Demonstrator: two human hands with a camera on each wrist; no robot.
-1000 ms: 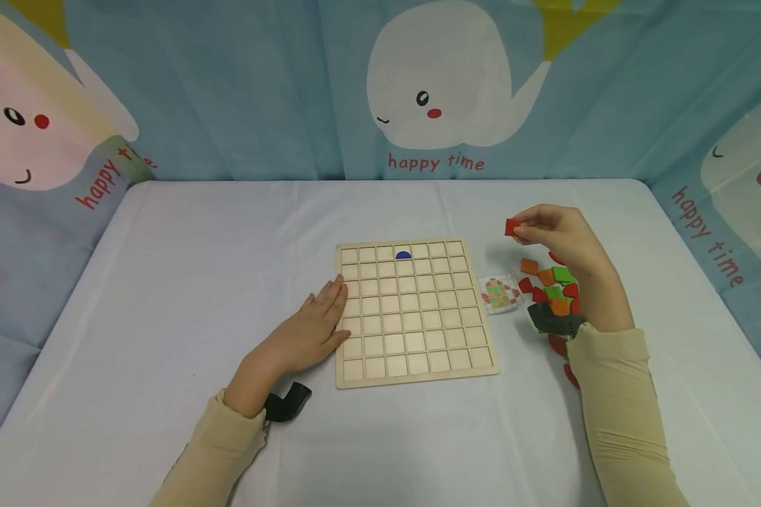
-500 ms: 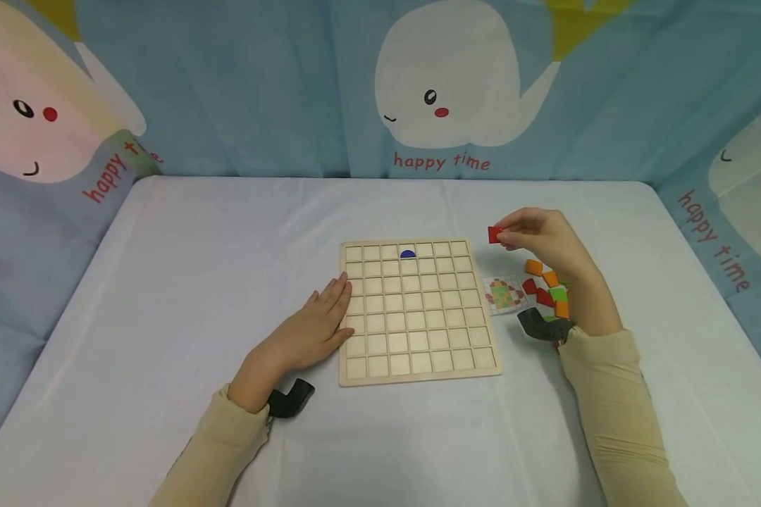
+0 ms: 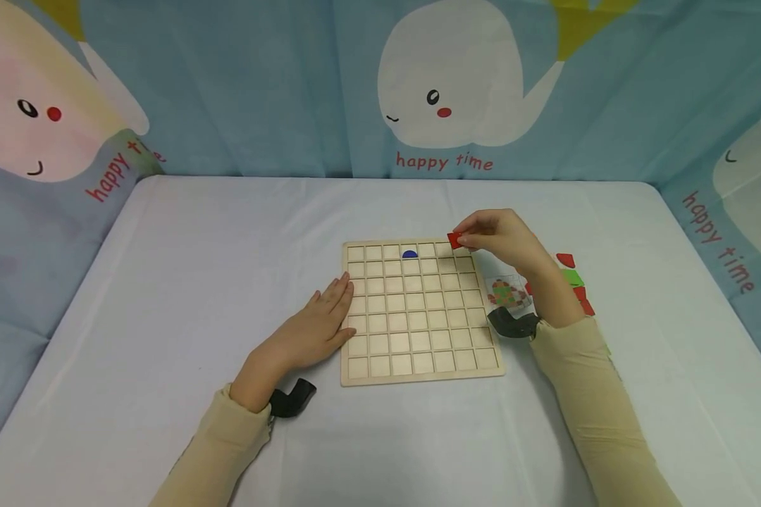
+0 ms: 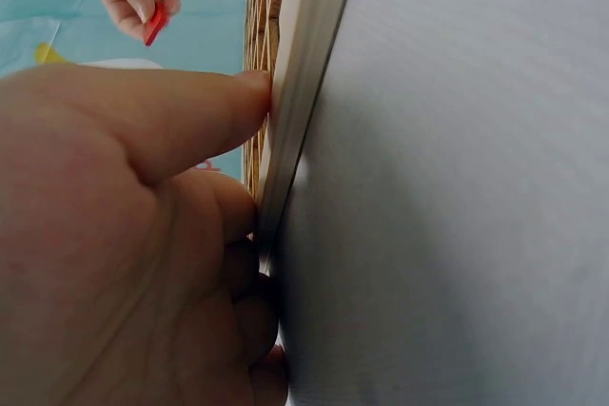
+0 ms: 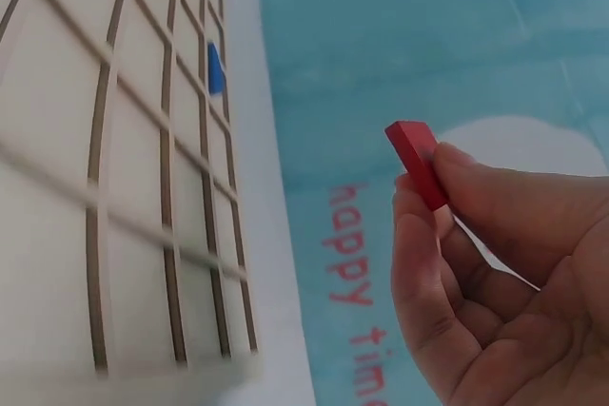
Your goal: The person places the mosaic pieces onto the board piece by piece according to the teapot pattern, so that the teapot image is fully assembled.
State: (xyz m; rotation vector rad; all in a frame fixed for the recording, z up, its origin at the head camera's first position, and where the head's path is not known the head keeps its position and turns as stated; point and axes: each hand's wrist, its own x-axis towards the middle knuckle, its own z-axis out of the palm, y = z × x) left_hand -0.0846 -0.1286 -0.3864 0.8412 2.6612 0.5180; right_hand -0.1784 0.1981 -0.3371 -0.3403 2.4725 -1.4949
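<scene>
My right hand (image 3: pixel 497 239) pinches a red tile (image 5: pixel 417 161) between thumb and fingers, held above the far right corner of the wooden grid board (image 3: pixel 422 324). In the right wrist view the tile is a thin flat block with its edge turned toward the camera. My left hand (image 3: pixel 311 322) rests along the board's left edge with fingers extended; the left wrist view shows its thumb (image 4: pixel 205 116) at the frame. One blue half-round piece (image 3: pixel 409 254) sits in a cell of the board's far row.
A printed pattern card (image 3: pixel 506 292) lies against the board's right side. Beyond it, red and green pieces (image 3: pixel 572 277) are partly hidden by my right forearm. A blue curtain (image 3: pixel 260 91) with whale prints stands behind the white-covered table (image 3: pixel 165 317).
My right hand has carried the red tile leftward from over the loose pieces to above the board's far right corner. The left hand stays at the board's edge.
</scene>
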